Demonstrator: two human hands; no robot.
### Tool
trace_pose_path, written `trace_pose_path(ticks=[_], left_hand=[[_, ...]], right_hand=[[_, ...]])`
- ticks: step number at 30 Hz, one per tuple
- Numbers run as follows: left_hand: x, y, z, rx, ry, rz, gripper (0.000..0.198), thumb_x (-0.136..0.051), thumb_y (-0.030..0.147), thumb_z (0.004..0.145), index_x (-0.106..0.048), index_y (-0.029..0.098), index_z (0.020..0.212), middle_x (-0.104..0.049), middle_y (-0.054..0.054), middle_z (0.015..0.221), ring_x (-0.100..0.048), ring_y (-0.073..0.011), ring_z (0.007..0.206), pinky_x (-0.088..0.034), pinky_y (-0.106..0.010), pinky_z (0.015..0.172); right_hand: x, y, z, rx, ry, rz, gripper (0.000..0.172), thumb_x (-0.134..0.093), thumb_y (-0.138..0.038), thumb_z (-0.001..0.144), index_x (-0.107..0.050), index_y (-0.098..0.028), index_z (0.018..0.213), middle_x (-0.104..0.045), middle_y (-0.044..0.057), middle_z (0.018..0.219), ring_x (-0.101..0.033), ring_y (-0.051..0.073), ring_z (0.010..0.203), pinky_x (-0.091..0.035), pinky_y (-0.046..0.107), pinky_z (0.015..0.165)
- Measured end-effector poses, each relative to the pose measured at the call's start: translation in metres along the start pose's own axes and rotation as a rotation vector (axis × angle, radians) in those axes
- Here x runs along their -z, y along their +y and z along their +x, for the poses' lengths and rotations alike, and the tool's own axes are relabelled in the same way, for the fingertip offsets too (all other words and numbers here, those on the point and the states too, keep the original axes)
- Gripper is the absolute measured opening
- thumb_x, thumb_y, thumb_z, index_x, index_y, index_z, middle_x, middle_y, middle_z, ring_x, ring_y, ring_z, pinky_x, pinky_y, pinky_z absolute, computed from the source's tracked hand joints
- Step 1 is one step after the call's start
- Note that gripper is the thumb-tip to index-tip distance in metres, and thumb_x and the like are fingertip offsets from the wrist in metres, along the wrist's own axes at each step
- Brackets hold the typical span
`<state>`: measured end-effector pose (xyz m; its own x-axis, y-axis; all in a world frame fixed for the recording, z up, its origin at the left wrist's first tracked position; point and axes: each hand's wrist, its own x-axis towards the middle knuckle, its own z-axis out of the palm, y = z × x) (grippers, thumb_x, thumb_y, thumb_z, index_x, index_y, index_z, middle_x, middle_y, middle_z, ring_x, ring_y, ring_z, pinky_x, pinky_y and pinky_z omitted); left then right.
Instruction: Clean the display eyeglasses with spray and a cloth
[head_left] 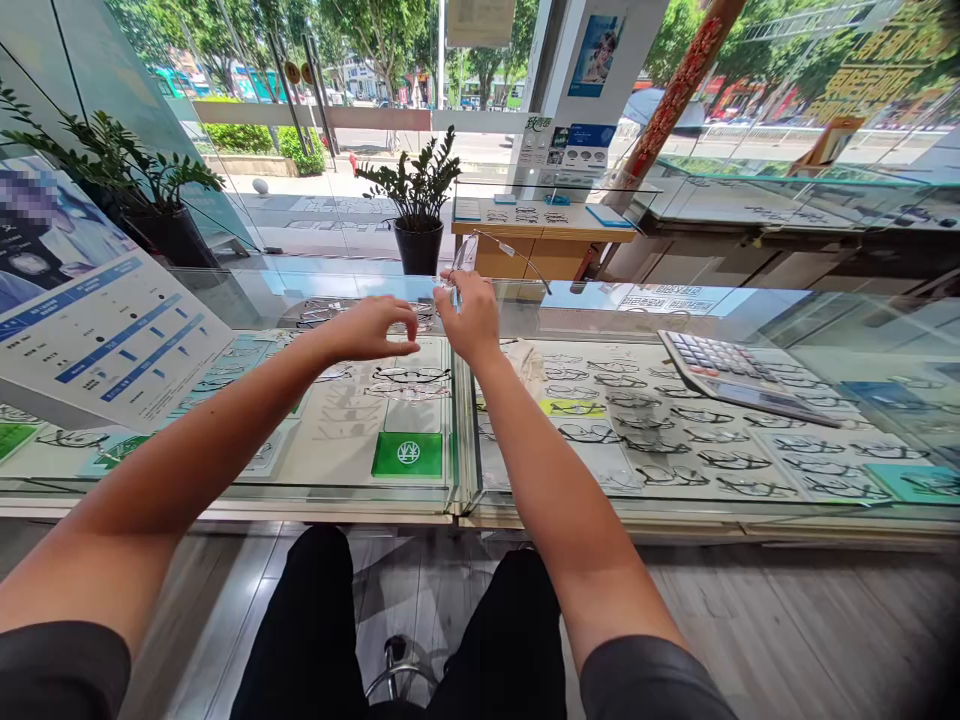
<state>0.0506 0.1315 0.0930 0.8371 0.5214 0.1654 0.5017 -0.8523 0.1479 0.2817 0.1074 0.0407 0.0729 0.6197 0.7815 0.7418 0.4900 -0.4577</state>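
Observation:
My right hand (472, 312) is raised above the glass counter with its fingers closed on a pair of thin-framed eyeglasses (534, 272). One lens stands up above the fingers, and a slim temple arm reaches out to the right; the fingers hide part of the frame. My left hand (375, 327) hovers just left of it, holding nothing that I can see. Its thumb and fingers curve toward each other with a gap between them. A crumpled beige cloth (527, 364) shows just right of my right wrist.
The glass display counter (420, 492) contains rows of eyeglasses and a green sign (407, 455). A calculator (739, 375) rests on the right side. On the left a printed leaflet stand (120, 310) rises. Behind the counter is a potted plant (418, 240).

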Motion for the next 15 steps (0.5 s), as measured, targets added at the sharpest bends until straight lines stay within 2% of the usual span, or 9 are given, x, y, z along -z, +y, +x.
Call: trace_pose_path(ticks=[2, 6, 11, 15], left_hand=[[0.0, 0.018, -0.013, -0.085, -0.144, 0.004, 0.038, -0.076, 0.066, 0.091, -0.08, 0.028, 0.098, -0.082, -0.005, 0.115, -0.07, -0.0302, 0.114, -0.045, -0.044, 0.109], [-0.012, 0.034, -0.024, -0.087, -0.201, 0.059, 0.033, -0.077, 0.06, 0.09, -0.08, 0.028, 0.092, -0.083, -0.006, 0.114, -0.068, -0.0316, 0.115, -0.043, -0.044, 0.109], [-0.024, 0.019, -0.014, -0.024, -0.146, 0.104, 0.02, -0.076, 0.048, 0.088, -0.081, 0.029, 0.086, -0.085, -0.006, 0.107, -0.067, -0.0333, 0.112, -0.042, -0.048, 0.108], [-0.026, -0.002, -0.002, 0.018, -0.114, 0.149, 0.022, -0.076, 0.048, 0.088, -0.081, 0.027, 0.086, -0.085, -0.008, 0.108, -0.067, -0.0347, 0.115, -0.042, -0.049, 0.108]], right_hand=[[0.0, -0.001, 0.0, 0.001, 0.004, -0.004, 0.046, -0.048, -0.057, 0.116, -0.075, -0.023, 0.131, -0.078, 0.015, 0.129, -0.069, 0.035, 0.118, -0.051, 0.058, 0.117], [0.001, -0.003, 0.0, 0.003, 0.006, -0.007, 0.047, -0.048, -0.057, 0.115, -0.075, -0.022, 0.13, -0.079, 0.015, 0.125, -0.069, 0.034, 0.115, -0.053, 0.056, 0.113], [0.003, -0.005, 0.0, -0.013, -0.013, 0.008, 0.046, -0.05, -0.055, 0.115, -0.075, -0.021, 0.13, -0.078, 0.017, 0.128, -0.068, 0.036, 0.118, -0.051, 0.058, 0.115], [0.003, -0.005, 0.0, -0.026, -0.018, 0.003, 0.046, -0.051, -0.055, 0.114, -0.076, -0.021, 0.132, -0.078, 0.017, 0.129, -0.067, 0.037, 0.119, -0.05, 0.059, 0.116]])
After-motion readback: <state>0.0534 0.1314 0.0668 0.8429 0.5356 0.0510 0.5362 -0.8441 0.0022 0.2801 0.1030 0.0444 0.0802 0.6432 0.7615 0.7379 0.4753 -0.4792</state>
